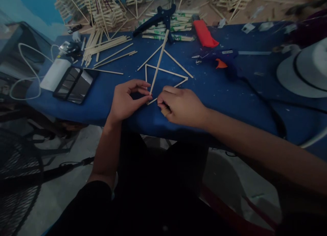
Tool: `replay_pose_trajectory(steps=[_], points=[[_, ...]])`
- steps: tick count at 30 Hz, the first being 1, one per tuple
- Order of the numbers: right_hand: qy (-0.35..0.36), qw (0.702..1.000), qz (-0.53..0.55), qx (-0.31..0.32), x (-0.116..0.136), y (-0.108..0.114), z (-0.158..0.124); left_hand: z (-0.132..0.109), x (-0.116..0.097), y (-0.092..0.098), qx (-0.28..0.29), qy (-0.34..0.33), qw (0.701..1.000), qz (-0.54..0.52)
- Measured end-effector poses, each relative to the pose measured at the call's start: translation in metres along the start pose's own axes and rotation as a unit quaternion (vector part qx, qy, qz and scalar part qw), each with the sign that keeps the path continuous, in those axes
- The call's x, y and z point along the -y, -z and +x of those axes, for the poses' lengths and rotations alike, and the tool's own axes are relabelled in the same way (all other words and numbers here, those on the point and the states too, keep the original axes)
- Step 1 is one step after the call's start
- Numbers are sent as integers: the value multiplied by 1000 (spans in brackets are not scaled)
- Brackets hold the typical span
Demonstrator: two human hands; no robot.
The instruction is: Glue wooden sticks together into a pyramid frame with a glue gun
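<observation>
1. Across the middle of the frame: a worktable (230, 93) under a blue cover flecked with pale specks and scraps. Grey floor below, blue wall at upper left.
2. Centre, near the table's front edge: a stick frame (167, 72), a flat triangle of thin wooden sticks lying on the cover.
3. Just left of centre: left hand (125, 101), thumb and forefinger pinched shut on the lower end of a long stick (159, 60) slanting up and away across the frame. Other fingers loosely curled.
4. Just right of centre: right hand (182, 106), fingers curled tight, tips pressing the stick frame's near corner close beside the left fingertips. Tan stub showing under the thumb.
5. Upper left: loose sticks (107, 47) in a heap, with stacked stick structures (102, 8) behind. Phone (73, 84) and white box (55, 74) at the table's left end, white cable (25, 59) looping off.
6. Upper middle: blue cutter (160, 16) lying on packets (178, 25) with green print, too small to read. Red object (204, 33) beside them, and lower right of that a glue gun (219, 60), blue with an orange trigger.
7. Right edge: white hat (306, 69) with a dark band. Lower left: dark fan grille (15, 181).
</observation>
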State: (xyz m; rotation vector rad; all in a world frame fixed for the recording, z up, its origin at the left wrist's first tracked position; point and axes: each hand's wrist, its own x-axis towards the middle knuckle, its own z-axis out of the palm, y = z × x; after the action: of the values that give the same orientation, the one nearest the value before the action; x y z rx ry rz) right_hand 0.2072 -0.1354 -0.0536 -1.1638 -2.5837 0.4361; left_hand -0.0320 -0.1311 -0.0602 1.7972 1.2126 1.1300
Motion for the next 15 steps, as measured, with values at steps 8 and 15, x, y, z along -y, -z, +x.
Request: replay_pose_trajectory(steps=[8,15], points=[[49,983,154,-85,-14,6,-2,1,-3,-1,-4,16,1000,-3],[-4,959,277,-60,6,25,-23,1,-2,-1,-11,14,1000,10]])
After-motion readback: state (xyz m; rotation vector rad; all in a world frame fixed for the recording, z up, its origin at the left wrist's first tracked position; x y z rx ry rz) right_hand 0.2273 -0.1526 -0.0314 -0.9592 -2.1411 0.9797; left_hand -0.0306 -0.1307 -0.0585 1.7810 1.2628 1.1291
